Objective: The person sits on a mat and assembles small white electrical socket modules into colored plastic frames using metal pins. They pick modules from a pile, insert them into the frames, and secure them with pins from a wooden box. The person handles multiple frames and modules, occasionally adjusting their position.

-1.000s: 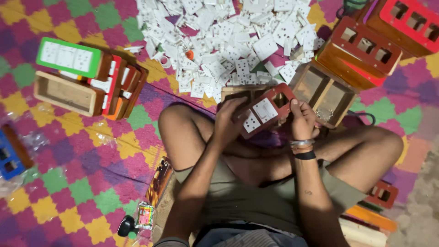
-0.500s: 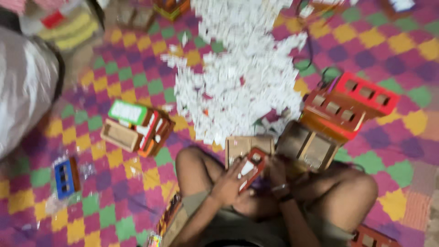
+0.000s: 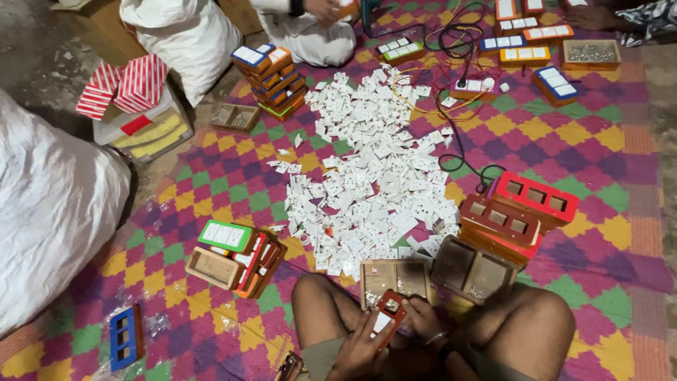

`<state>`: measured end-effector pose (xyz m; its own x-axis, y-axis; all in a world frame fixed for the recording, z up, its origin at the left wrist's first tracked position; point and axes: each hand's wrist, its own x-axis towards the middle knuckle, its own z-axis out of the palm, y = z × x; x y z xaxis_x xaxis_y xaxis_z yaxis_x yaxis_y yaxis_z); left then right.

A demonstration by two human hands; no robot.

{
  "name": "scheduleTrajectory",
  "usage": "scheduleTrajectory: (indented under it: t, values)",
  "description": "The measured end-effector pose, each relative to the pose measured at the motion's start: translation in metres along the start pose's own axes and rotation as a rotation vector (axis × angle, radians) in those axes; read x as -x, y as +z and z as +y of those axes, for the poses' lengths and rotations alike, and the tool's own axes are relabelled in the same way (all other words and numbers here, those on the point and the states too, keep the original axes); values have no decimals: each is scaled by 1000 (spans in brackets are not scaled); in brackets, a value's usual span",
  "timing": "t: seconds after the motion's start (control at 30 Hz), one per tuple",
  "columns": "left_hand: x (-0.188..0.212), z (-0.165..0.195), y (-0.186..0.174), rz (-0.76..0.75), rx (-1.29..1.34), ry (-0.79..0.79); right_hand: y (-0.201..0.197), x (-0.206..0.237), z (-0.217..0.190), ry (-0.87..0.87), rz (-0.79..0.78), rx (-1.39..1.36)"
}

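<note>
— Where are the person's hands?

— Low in the view, above crossed bare legs. The left hand (image 3: 360, 346) and the right hand (image 3: 422, 319) are close together, both closed around a small red rectangular switch-box frame with white inserts (image 3: 387, 315), held between the knees.

— What lies just ahead of them?

— An open shallow wooden tray (image 3: 395, 281) sits on the checked multicoloured mat (image 3: 606, 233), touching the knees. Beside it, on the person's right, is a second wooden tray (image 3: 471, 268). Beyond that stands a stack of red and orange frames with square cut-outs (image 3: 518, 215).

— And further out?

— A broad heap of small white plastic switch parts (image 3: 374, 176) spreads across the middle of the mat. On the person's left is a green-edged board with white switches (image 3: 225, 236), resting on a small pile of frames. A blue frame (image 3: 123, 337) lies alone, well apart. Another person's hand (image 3: 326, 8) works at the far edge.
</note>
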<state>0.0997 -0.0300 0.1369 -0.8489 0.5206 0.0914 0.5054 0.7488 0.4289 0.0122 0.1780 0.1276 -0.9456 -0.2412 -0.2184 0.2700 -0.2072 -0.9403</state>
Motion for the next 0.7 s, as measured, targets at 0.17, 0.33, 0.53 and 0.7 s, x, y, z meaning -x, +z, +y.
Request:
scheduleTrajectory:
  t: [0.17, 0.33, 0.53, 0.7]
  values:
    - [-11, -13, 14, 57, 63, 48, -30, 4, -11, -47, -44, 1028]
    - [-38, -34, -2, 264, 96, -93, -99, 9, -100, 463, 42, 1637]
    - [-62, -101, -93, 305, -135, -327, -148, 21, -185, 680, 161, 1879]
    - [-78, -109, -113, 17, -179, -495, -147, -5, -138, 568, -143, 1932]
